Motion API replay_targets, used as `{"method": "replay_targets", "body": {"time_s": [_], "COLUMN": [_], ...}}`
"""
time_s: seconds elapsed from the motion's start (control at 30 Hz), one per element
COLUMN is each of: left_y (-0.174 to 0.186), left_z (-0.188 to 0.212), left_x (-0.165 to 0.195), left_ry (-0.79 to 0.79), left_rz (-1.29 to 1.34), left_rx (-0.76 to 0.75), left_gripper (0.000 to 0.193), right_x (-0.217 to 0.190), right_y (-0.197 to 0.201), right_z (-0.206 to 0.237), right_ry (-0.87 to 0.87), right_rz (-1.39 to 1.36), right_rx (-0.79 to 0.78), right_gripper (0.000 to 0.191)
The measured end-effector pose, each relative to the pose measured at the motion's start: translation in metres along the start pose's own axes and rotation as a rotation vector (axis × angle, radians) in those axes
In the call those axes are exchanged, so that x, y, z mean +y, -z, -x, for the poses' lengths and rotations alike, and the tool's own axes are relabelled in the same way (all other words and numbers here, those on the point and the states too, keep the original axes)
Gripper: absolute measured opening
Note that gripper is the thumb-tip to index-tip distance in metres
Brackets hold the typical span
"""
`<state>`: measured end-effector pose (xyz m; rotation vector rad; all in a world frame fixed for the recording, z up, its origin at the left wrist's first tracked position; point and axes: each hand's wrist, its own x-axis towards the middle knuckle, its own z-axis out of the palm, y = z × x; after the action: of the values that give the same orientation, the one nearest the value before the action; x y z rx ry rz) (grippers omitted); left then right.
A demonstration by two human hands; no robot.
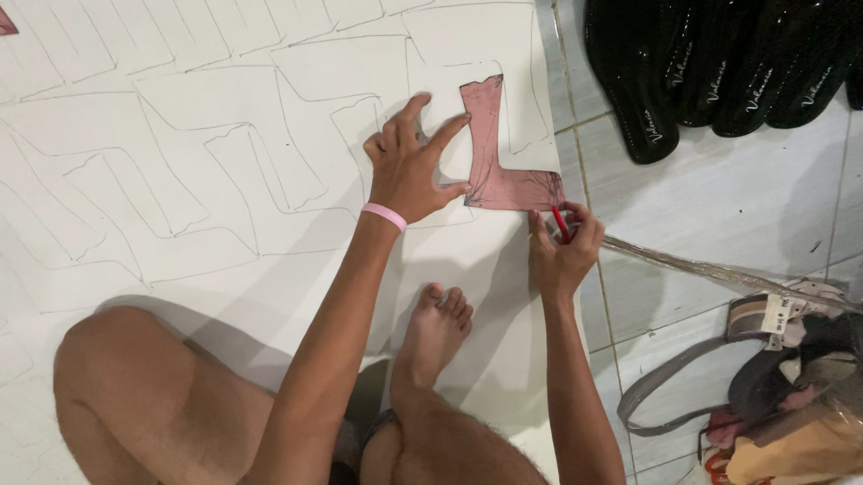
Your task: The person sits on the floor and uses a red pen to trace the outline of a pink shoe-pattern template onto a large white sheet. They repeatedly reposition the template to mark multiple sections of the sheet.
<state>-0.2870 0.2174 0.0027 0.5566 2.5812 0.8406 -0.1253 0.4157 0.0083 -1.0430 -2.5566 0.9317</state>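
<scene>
Left hand [407, 165]: fingers spread wide and flat, pressing the pink L-shaped template [499, 164] down on the white sheet [168, 119]; it grasps nothing. A pink wristband [385, 215] circles the wrist.
Right hand [563, 247]: grip closed around a red pen [558, 222], tip at the template's lower right edge; most of the pen is hidden inside the fingers.
Template: lies near the sheet's right edge, its upright arm between the left fingers, its foot reaching toward the right hand; the left fingertips cover part of its inner edge.
White sheet: spread on the tiled floor [738, 215], covered in traced outlines; cut off at the top, left and bottom.
Bare foot [436, 331]: resting on the sheet between the forearms; the knees are cut off below.
Black soles [734, 62]: a row at top right on the tiles, tops out of frame.
Bags [789, 398]: a heap at lower right under clear plastic, contents hard to make out.
</scene>
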Motion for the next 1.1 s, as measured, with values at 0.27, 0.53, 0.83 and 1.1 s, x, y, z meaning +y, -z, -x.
{"method": "replay_targets", "body": {"time_s": [0.27, 0.53, 0.83, 1.1], "left_y": [0.002, 0.006, 0.008, 0.009], "left_z": [0.000, -0.002, -0.005, -0.010], "left_x": [-0.002, -0.003, -0.004, -0.005], "left_ry": [-0.032, -0.012, -0.035, -0.026], "left_rz": [-0.002, 0.015, 0.001, 0.009], "left_rx": [0.003, -0.003, 0.015, -0.015], "left_gripper": [0.097, 0.102, 0.104, 0.107], "right_x": [0.002, -0.004, -0.004, -0.004], "right_y": [0.001, -0.003, -0.007, -0.009], "right_z": [0.003, 0.001, 0.002, 0.003], "right_ry": [0.074, 0.054, 0.032, 0.030], "right_rz": [0.039, -0.022, -0.028, -0.035], "right_rx": [-0.012, 0.003, 0.007, 0.010], "right_gripper": [0.042, 0.038, 0.040, 0.039]}}
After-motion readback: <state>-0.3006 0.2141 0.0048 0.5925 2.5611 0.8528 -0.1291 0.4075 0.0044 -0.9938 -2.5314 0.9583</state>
